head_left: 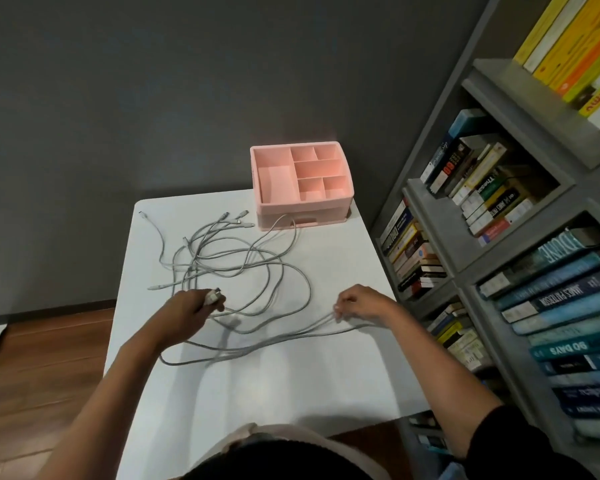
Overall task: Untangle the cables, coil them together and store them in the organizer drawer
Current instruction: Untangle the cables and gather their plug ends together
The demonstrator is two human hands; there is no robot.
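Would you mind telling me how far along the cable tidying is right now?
Nothing looks finished: the grey cables lie in loose, crossing loops on the table. The left hand grips a plug end; the right hand pinches several strands. Coiling and storing remain; the drawer of the pink organizer looks closed.

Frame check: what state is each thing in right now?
cables: tangled, uncoiled, spread on the table
organizer: top compartments empty
drawer: looks closed
left hand: grips cables at a plug end
right hand: fingers pinch several cable strands
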